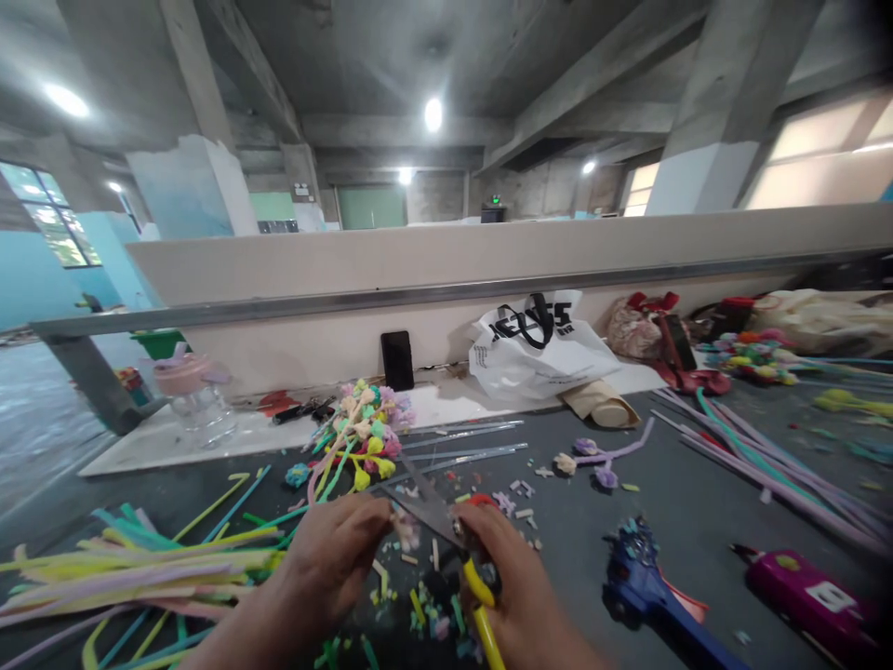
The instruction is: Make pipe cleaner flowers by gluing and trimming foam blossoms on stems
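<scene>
My right hand grips a pair of scissors with yellow handles, their blades pointing left and apart. My left hand pinches a small pale pink fuzzy piece close to the blades. Whether the blades touch that piece, I cannot tell. Just beyond lies a bunch of fuzzy-stem flowers in yellow, pink, green and purple. Cut bits of fuzzy stem are scattered on the dark table beneath my hands.
Long fuzzy stems lie at left, more purple stems at right. A blue glue gun and a magenta tool rest at front right. Along the back stand a bottle, a phone and a white bag.
</scene>
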The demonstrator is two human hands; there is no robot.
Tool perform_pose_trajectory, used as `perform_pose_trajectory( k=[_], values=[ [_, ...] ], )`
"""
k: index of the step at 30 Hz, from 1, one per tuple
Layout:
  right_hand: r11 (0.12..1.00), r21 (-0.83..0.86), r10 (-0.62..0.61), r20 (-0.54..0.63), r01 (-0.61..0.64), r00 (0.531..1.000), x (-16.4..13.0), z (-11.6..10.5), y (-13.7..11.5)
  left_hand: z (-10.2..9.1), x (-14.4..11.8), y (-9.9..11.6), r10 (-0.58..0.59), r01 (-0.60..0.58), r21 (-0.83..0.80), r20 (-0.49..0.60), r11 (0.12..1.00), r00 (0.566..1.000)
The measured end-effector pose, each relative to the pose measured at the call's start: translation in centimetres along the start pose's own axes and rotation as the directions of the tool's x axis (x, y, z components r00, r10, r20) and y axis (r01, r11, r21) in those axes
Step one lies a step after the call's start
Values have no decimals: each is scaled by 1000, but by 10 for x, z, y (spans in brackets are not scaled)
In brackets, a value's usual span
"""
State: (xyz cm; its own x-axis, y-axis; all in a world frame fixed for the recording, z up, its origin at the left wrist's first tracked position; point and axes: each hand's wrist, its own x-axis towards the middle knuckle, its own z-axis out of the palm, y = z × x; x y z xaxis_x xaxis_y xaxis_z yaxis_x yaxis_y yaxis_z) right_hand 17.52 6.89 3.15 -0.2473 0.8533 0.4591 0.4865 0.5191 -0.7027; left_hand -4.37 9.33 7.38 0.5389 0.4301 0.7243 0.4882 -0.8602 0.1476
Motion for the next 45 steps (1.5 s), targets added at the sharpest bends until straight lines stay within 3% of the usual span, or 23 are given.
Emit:
perform_pose_trajectory(
  k=[11,25,28,30,31,33,34,35,37,39,42,45],
  values=[
    [997,-71,38,62,-34,997,-2,-3,-2,-1,0,5,-15,18,-28,121,999,993],
    [996,-86,31,97,-22,995,-1,-6,-2,6,-6,-3,13,-6,-58,111,998,994],
    [999,-43,14,88,-11,996,-2,-5,-9,6,-5,-3,-109,124,-180,92,976,990],
    [1000,17,24,36,-25,999,-1,-4,-11,4,-1,-1,-354,381,-340,141,860,925],
    [998,29,51,5,-51,999,0,-4,-11,3,1,0,-487,521,-444,199,729,851],
    [990,-38,134,-54,-136,990,3,-5,-6,-1,6,2,-648,678,-646,356,350,674],
    [974,-119,182,-82,-191,980,4,-6,-2,-2,8,3,-663,677,-720,432,154,611],
    [946,-210,231,-103,-248,968,6,-7,2,-3,9,4,-648,643,-766,497,-14,577],
    [871,-367,310,-106,-327,945,7,-10,12,-5,10,4,-574,560,-789,589,-254,569],
    [800,-484,374,-60,-355,925,8,-13,20,-5,8,3,-488,498,-770,638,-399,596],
    [724,-601,430,10,-338,903,7,-17,26,-5,5,0,-403,431,-732,663,-527,631],
    [697,-634,463,42,-334,886,7,-20,27,-3,4,-3,-360,405,-701,674,-587,645]
  ],
)
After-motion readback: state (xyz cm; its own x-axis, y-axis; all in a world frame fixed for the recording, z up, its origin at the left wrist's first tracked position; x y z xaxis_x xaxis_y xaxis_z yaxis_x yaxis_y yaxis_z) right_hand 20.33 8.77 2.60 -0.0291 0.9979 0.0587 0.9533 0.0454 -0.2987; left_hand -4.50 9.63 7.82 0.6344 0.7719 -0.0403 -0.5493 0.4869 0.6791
